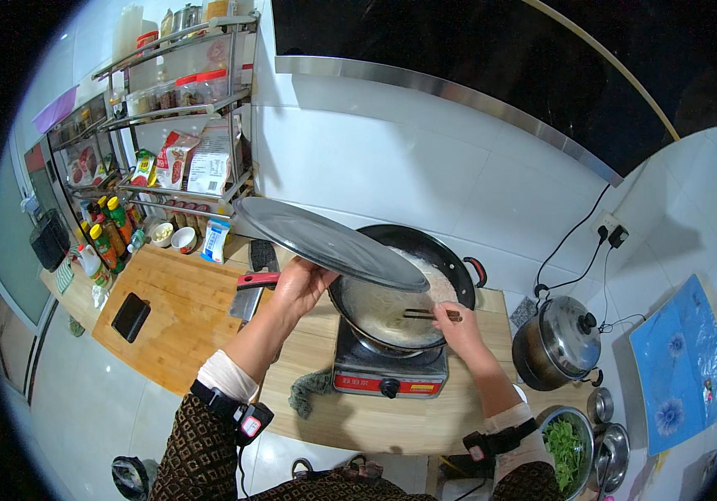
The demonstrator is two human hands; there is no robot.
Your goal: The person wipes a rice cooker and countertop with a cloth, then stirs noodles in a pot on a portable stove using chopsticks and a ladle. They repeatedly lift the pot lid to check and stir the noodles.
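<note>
My left hand holds up a round grey pan lid, tilted above the left part of a black wok; the grip point on the lid's underside is hidden. In my right hand are dark chopsticks, their tips over or in the wok. Pale, cloudy liquid with foam lies in the wok, partly covered by the lid and steam. The wok stands on a portable gas stove with a black knob. A red wok handle shows beside my left wrist.
Left lie a wooden cutting board with a black phone, a cleaver and bottles. A green cloth touches the stove. Right stand a lidded pot and a bowl of leafy greens.
</note>
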